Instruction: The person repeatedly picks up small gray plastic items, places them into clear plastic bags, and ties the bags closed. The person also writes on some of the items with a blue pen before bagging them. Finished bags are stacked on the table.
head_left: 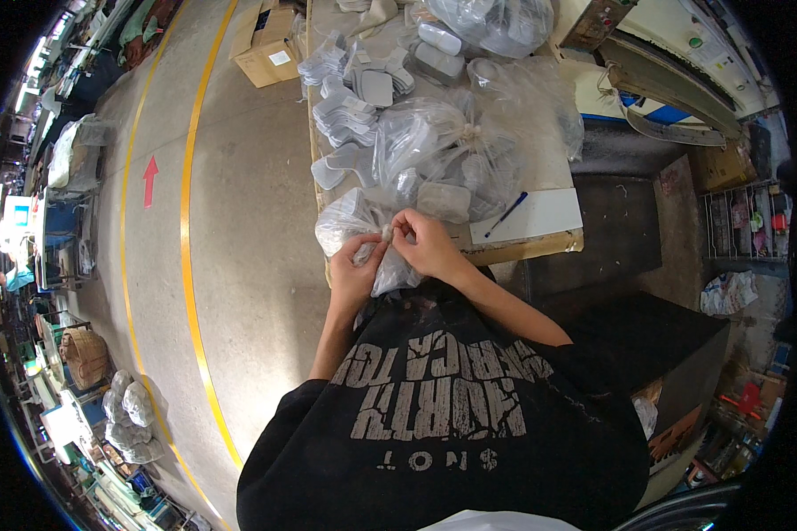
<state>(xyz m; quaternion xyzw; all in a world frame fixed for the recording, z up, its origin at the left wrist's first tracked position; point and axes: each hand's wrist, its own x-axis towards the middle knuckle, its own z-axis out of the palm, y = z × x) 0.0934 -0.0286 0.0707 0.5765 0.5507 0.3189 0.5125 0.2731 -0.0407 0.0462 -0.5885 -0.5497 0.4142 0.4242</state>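
A clear plastic bag (335, 219) with pale grey pieces in it sits at the table's near left corner, close to my body. My left hand (354, 264) pinches the gathered neck of this bag from the left. From the right, my right hand (423, 242) pinches the same neck, the fingertips of both hands almost meeting. Loose plastic hangs below the fingers toward my shirt. Just beyond my hands lies a larger clear bag (416, 133), its neck knotted, with grey pieces inside.
Stacks of grey flat pieces (344, 115) line the table's left side. A blue pen (506, 214) lies by white paper (549, 217) at the right. More filled bags (496, 22) are at the far end. A cardboard box (266, 49) stands on the floor left of the table.
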